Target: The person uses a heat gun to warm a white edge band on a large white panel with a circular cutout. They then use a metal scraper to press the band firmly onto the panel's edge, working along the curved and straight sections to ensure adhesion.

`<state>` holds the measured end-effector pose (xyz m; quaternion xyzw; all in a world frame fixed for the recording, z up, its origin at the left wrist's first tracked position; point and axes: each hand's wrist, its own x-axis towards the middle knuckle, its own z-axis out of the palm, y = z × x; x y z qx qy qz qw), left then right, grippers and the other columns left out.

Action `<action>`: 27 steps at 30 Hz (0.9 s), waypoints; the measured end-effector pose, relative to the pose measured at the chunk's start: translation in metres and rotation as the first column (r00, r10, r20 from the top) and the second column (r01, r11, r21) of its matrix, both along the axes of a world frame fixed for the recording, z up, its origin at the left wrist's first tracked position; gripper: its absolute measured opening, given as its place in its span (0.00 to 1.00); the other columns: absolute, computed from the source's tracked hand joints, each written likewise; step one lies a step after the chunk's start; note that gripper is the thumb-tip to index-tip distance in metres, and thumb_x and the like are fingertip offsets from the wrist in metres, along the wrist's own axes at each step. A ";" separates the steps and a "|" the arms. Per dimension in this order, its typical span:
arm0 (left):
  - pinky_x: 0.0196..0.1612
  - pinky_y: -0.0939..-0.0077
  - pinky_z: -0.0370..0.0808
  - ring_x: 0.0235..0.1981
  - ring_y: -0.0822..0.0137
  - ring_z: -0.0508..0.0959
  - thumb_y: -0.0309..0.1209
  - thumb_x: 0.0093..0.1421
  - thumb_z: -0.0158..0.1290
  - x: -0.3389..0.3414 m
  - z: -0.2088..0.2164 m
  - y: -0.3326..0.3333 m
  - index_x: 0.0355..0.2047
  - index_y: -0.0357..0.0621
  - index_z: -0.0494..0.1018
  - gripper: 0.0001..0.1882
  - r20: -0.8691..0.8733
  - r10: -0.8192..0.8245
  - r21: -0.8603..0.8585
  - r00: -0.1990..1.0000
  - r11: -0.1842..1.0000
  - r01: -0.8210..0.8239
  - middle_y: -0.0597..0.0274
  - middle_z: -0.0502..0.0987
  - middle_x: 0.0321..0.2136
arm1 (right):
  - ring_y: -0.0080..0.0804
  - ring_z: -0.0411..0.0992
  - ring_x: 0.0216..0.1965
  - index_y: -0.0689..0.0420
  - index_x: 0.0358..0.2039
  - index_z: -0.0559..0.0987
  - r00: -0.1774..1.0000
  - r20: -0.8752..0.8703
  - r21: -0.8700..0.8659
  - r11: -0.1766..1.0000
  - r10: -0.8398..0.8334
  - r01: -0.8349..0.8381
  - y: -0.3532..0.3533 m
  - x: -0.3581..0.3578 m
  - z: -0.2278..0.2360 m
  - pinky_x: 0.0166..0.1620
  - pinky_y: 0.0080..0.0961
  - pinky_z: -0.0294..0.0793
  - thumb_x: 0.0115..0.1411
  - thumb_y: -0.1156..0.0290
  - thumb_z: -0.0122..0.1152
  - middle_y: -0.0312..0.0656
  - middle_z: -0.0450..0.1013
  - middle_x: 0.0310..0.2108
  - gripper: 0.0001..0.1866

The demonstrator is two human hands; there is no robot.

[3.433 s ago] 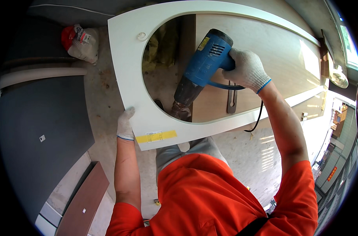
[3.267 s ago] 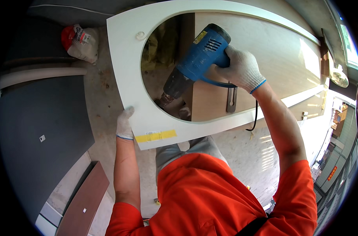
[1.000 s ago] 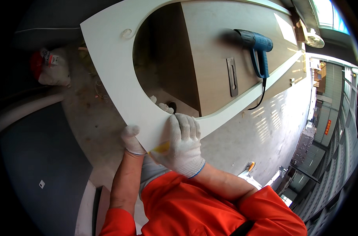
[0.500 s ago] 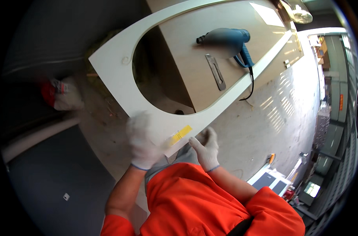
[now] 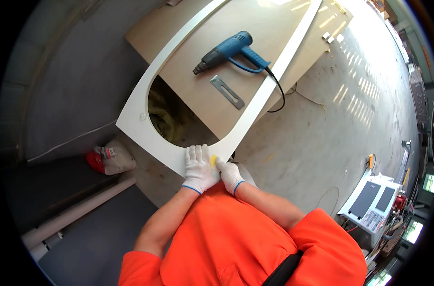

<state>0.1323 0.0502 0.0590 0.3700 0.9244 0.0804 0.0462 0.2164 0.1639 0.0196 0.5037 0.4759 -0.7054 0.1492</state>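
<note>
A white panel [image 5: 137,118] with a large rounded cut-out lies across the wooden tabletop [image 5: 190,81], its near corner close to my body. Both hands wear white knitted gloves. My left hand [image 5: 199,170] rests flat on that near end, fingers stretched out and pressed together. At the corner edge beside it, my right hand [image 5: 230,175] grips the panel, thumb on top near a yellow sticker [image 5: 213,161]; its other fingers are mostly hidden. Beyond the cut-out lie a blue heat gun [image 5: 229,50] and a flat slotted metal plate [image 5: 227,92].
The heat gun's black cord [image 5: 282,95] hangs over the right side of the panel. On the left are a red-and-white sack [image 5: 113,158] and a dark grey board [image 5: 102,233]. A white machine [image 5: 372,202] stands on the floor at right.
My left hand, blurred in motion before, now lies flat on the panel. My right hand has moved left onto the corner. The view has shifted, bringing the panel's near end closer to my body.
</note>
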 end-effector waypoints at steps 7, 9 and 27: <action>0.76 0.40 0.52 0.63 0.41 0.68 0.48 0.52 0.64 -0.003 0.016 0.014 0.66 0.29 0.65 0.47 0.088 -0.012 0.096 0.996 0.995 0.004 0.41 0.71 0.57 | 0.50 0.82 0.53 0.75 0.56 0.79 0.990 -0.031 0.176 0.975 0.140 -0.133 0.036 -0.005 -0.002 0.56 0.39 0.81 0.62 0.49 0.73 0.61 0.82 0.50 0.38; 0.74 0.41 0.55 0.60 0.43 0.68 0.48 0.47 0.67 -0.006 0.021 0.016 0.65 0.31 0.64 0.50 0.075 -0.033 0.092 0.997 0.995 0.026 0.43 0.71 0.55 | 0.53 0.80 0.57 0.75 0.65 0.68 0.992 0.118 0.391 0.916 0.048 -0.091 0.050 -0.027 0.020 0.58 0.41 0.80 0.56 0.48 0.77 0.65 0.79 0.56 0.50; 0.70 0.44 0.58 0.59 0.45 0.67 0.51 0.39 0.71 -0.011 0.015 0.016 0.67 0.31 0.63 0.58 0.202 -0.083 0.075 0.976 0.995 0.069 0.46 0.69 0.54 | 0.60 0.85 0.43 0.71 0.44 0.81 0.907 0.415 0.810 0.425 0.071 -0.404 0.142 -0.099 0.072 0.50 0.49 0.84 0.57 0.37 0.66 0.64 0.84 0.37 0.40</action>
